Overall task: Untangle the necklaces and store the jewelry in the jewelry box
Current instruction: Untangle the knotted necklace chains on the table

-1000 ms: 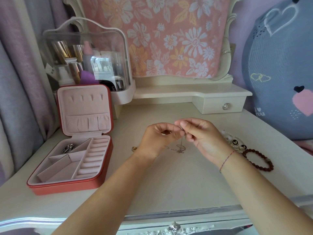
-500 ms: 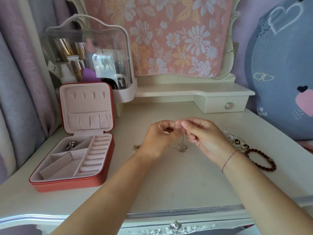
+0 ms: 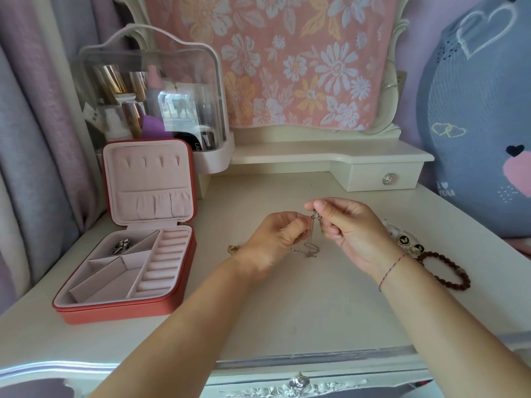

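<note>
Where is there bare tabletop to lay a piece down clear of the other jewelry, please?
Free: between the jewelry box and the left hand, bar a gold piece by the wrist; behind both hands to the drawer. Crowded: right of the right hand, where a charm cluster and brown bead bracelet lie.

Jewelry box on table left, bracelet right, necklace between (perhaps a chain in its rear compartment).
</note>
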`<state>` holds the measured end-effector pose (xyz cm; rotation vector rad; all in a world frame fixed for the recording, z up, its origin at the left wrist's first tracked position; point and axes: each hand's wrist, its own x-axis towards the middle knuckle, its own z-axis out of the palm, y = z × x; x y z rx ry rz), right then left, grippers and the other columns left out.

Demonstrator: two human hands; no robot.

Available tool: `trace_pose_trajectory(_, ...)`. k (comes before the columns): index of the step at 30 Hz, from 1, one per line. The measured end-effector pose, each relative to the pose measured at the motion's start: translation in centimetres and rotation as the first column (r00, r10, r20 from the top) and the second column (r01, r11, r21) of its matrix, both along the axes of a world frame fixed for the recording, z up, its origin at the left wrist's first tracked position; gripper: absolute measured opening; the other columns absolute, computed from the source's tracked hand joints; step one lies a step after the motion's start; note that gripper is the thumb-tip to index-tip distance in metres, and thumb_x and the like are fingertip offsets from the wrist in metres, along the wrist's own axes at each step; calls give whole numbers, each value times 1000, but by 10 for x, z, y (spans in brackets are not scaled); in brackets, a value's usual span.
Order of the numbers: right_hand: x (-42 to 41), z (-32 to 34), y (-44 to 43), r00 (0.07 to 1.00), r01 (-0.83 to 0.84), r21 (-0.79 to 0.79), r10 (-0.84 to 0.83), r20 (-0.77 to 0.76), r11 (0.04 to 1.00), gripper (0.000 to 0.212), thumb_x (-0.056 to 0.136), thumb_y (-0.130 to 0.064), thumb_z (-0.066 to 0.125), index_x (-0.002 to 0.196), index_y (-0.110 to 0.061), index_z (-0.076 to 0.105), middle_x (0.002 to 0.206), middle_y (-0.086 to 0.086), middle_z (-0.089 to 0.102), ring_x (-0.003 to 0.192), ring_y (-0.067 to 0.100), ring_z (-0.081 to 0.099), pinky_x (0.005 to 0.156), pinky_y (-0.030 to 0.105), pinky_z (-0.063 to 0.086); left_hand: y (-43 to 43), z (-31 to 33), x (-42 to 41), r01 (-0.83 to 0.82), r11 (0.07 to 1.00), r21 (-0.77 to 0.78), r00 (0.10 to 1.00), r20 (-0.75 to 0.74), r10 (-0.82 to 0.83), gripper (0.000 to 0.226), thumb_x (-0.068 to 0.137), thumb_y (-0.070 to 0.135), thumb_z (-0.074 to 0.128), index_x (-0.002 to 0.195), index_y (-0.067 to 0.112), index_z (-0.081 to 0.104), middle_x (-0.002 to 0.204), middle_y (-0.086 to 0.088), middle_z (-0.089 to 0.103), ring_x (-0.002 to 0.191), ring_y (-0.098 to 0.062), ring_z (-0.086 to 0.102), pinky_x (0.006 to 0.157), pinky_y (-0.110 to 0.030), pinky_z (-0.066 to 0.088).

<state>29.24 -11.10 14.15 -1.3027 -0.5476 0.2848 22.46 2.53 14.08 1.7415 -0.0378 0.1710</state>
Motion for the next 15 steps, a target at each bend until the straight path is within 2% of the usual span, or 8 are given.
trace_pose_trajectory(4,0,0,0,1000,-15,3,15,-10,1000,19,76,-25,64,82,-10,74,52,-6,31,49,9,26,48,17,25,3,-2,3,-30,998,-64,999,32,33,15,97,14,56,83,15,61,73,8,55,67,0,51,72,-10,41)
trace_pose_trajectory(11,1,0,0,1000,-14,6,14,-4,1000,20,75,-26,65,84,-10,74,52,-6,33,49,9,28,47,16,28,5,-3,5,-42,990,-136,998,41,48,10,91,11,64,83,16,62,76,3,54,67,-4,48,65,-8,41)
trace_pose_trajectory(15,0,1,0,1000,-4,8,4,-9,1000,21,74,-25,66,84,-9,74,52,-6,35,48,8,29,47,16,28,5,-3,5,-5,981,-192,997,73,19,7,85,10,70,81,14,67,81,1,64,77,-6,57,72,-10,45)
